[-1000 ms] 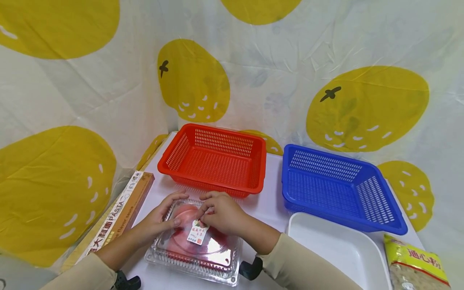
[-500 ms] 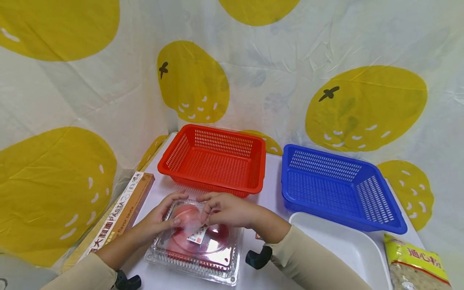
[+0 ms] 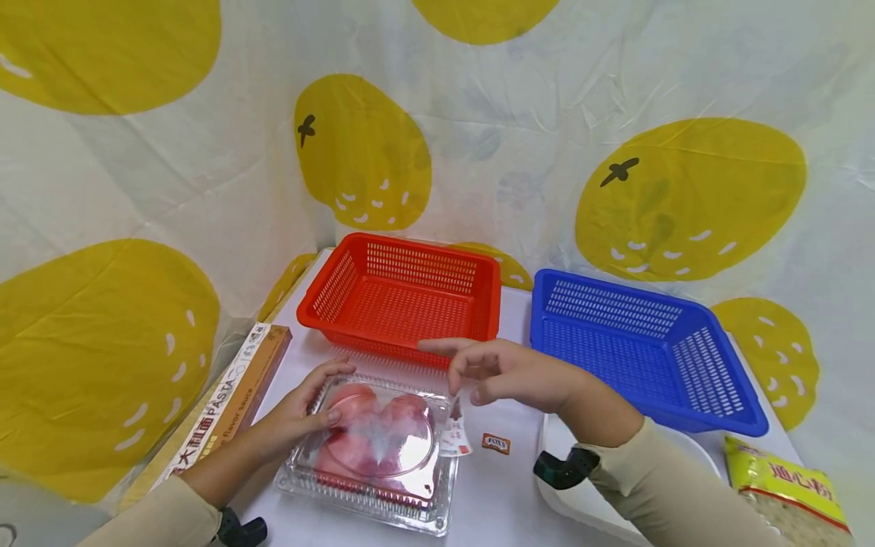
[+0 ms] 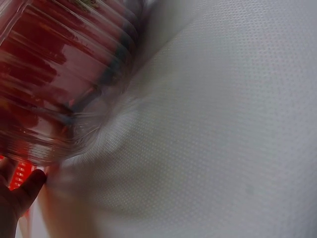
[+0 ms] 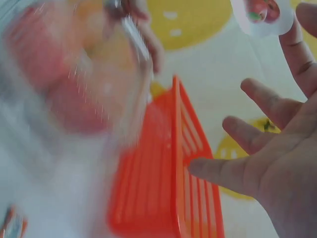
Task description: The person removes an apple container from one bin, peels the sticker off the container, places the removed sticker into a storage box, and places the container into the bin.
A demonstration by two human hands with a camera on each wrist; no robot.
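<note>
A clear clamshell box (image 3: pixel 372 448) of red tomatoes lies on the white table (image 3: pixel 492 494) in front of me. My left hand (image 3: pixel 321 395) grips its far left corner, fingers over the rim and thumb on the lid. The box's ribbed side (image 4: pixel 49 74) fills the left wrist view. My right hand (image 3: pixel 458 372) hovers to the right of the box with fingers spread, and the right wrist view shows those fingers (image 5: pixel 247 134) apart. A small white label (image 3: pixel 454 437) hangs just under that hand, by the box's right edge; its top (image 5: pixel 260 12) sits against a fingertip.
A red basket (image 3: pixel 403 304) and a blue basket (image 3: pixel 636 349) stand behind the box. A white tray (image 3: pixel 574 505) and a macaroni bag (image 3: pixel 786 494) lie at the right, a pasta carton (image 3: pixel 225 403) at the left. A small sweet wrapper (image 3: pixel 495 443) lies beside the box.
My right hand peeled the label off the lid and drew it up and to the right, its fingers opening. The left hand stayed on the box.
</note>
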